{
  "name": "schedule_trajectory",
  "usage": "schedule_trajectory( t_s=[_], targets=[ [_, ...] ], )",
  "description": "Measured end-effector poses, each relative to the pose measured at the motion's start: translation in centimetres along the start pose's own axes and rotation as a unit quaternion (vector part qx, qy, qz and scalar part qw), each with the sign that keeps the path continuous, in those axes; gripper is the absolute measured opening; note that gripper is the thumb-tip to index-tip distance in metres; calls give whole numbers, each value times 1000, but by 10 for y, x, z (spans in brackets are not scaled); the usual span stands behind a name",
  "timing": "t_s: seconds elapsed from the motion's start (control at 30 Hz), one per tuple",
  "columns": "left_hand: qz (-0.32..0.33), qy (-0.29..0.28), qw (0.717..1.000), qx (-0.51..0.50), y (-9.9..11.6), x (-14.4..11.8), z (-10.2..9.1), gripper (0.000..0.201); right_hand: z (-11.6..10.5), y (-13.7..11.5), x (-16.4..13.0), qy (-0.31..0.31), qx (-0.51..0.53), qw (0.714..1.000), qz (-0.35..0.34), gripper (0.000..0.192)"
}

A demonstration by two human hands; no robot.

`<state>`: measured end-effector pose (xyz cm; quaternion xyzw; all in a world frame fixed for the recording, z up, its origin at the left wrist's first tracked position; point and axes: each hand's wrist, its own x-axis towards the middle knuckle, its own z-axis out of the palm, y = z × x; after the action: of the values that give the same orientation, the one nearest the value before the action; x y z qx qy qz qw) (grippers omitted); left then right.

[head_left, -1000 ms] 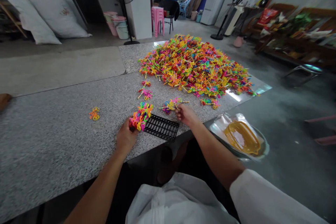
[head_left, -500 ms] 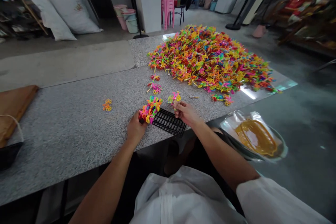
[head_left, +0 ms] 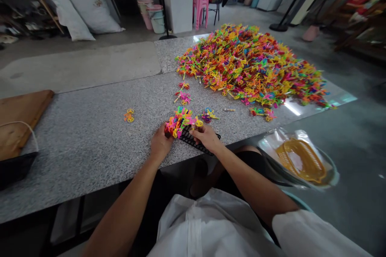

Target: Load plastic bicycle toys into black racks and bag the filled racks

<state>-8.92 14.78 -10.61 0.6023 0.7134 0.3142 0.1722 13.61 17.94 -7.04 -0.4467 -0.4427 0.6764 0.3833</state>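
**Granite worktop, seated sorting station**

Left hand (head_left: 160,145) at the end of a black slotted plastic rack (head_left: 197,141), against a cluster of neon plastic pieces (head_left: 178,121) standing in it. Right hand (head_left: 206,137) lies over the rack, fingertips on a yellow piece (head_left: 198,123). Large heap of multicoloured plastic pieces (head_left: 250,66) behind. Speckled grey granite table (head_left: 90,140). Yellow woven basket (head_left: 300,160) at right.

Black slotted tray (head_left: 197,141) flat at table edge; neon plastic pieces (head_left: 178,121) clustered upright on its left end.
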Motion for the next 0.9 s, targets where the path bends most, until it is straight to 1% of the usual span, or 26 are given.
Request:
schedule_trajectory(
  t_s=[0.2, 0.33, 0.4, 0.47, 0.53, 0.57, 0.63, 0.7, 0.77, 0.83, 0.9],
  targets=[
    [-5, 0, 1000, 2, -1, 0, 1, 60, -1, -1, -5, -24, -66, 997, -12, 31],
    [-8, 2, 1000, -3, -2, 0, 2, 60, -1, -2, -4, 9, -80, 997, -17, 35],
    [-15, 3, 1000, 4, -2, 0, 3, 60, -2, 0, -4, 27, -118, 992, -27, 31],
    [-21, 6, 1000, 12, -2, -1, 3, 61, -1, 1, -3, 50, -174, 983, -38, 23],
    [-19, 6, 1000, 14, -3, -1, 4, 62, 1, 3, -2, 69, -223, 972, -33, 15],
    [-15, 4, 1000, 12, -3, -1, 4, 63, 2, 3, -2, 70, -241, 968, -25, 13],
    [-10, -1, 1000, 6, -2, -1, 5, 61, 6, 3, -1, 50, -271, 961, -15, 10],
    [-13, -5, 1000, 2, -2, 0, 5, 58, 11, 1, -1, 27, -305, 952, -21, 11],
    [-17, -5, 1000, 0, -1, 0, 5, 56, 15, -1, -1, 19, -342, 939, -38, 17],
    [-12, -3, 1000, -4, 0, 0, 4, 55, 20, -1, 0, 35, -371, 927, -50, 20],
    [-4, 0, 1000, -10, 1, 0, 4, 53, 24, 2, 0, 58, -400, 913, -52, 19]
  ],
)
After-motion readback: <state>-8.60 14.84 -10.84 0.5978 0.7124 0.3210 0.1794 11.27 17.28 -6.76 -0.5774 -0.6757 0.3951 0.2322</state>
